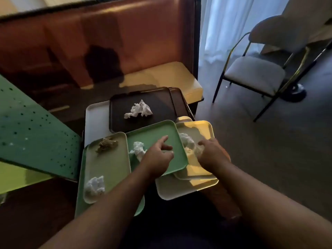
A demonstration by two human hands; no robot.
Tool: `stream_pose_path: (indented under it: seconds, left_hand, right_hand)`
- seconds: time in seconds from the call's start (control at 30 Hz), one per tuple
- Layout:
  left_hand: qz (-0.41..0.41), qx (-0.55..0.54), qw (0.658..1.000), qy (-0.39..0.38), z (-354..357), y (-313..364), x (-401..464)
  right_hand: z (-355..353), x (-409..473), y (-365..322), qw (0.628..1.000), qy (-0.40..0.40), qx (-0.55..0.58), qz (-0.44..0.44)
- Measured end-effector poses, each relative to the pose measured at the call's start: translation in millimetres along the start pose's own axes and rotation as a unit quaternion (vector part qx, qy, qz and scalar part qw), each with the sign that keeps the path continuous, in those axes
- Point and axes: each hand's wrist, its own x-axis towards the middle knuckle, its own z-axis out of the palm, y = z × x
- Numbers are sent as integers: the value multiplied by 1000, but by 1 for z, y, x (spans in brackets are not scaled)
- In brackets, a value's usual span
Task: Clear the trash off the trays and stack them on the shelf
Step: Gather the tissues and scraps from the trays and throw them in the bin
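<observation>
Several trays overlap on a small table. A dark tray [158, 101] at the back carries a white crumpled napkin [139, 109]. On the green tray [154, 132] in the middle lies a white paper wad [138, 149]; my left hand [159, 155] rests just right of it, fingers curled, index finger out, nothing clearly held. My right hand [212, 153] is closing on crumpled white paper [187, 141] in the cream tray [201, 127]. The pale tray [111, 168] at the left has a brown crumpled paper [106, 143] and a white wad [95, 185].
A green perforated panel [32, 132] slants in at the left. A brown booth backrest [107, 42] and its yellow seat [170, 76] lie behind the trays. A grey chair [255, 72] stands on the floor at the right, before a white curtain [224, 29].
</observation>
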Motion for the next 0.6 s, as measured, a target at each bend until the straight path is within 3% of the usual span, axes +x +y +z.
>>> stream_pose_path:
  seconds: [0.1,0.17,0.23,0.3,0.4,0.47,0.5,0.53,0.6]
  left_hand:
    - [-20,12,1000,-20,8,-1,0]
    - [-24,5,999,-35,11,0,0]
    - [-17,-1,999,-38,11,4,0]
    - [-14,-19,999,-38,8,8,1]
    - [-34,-73,994,-76,6,19,2]
    - [-45,-105,988,-103,4,25,2]
    - [-46,-115,987,-107,2,26,3]
    - [-43,-120,987,-100,1,25,3]
    - [-42,-130,988,-67,-4,21,3]
  right_hand:
    - [0,4,0,989,-36,-145,5]
    - [1,6,-1,990,-17,-139,-2]
    - [1,7,-3,999,26,-28,-10]
    - [-8,4,-15,987,40,154,-35]
    - [-26,-11,-45,903,-62,422,-50]
    - [-34,-16,-58,849,-132,508,-56]
    - [-35,-16,-62,841,-148,516,-61]
    - [-34,-15,-65,851,-144,501,-68]
    - [-26,-10,-63,915,-54,390,-89]
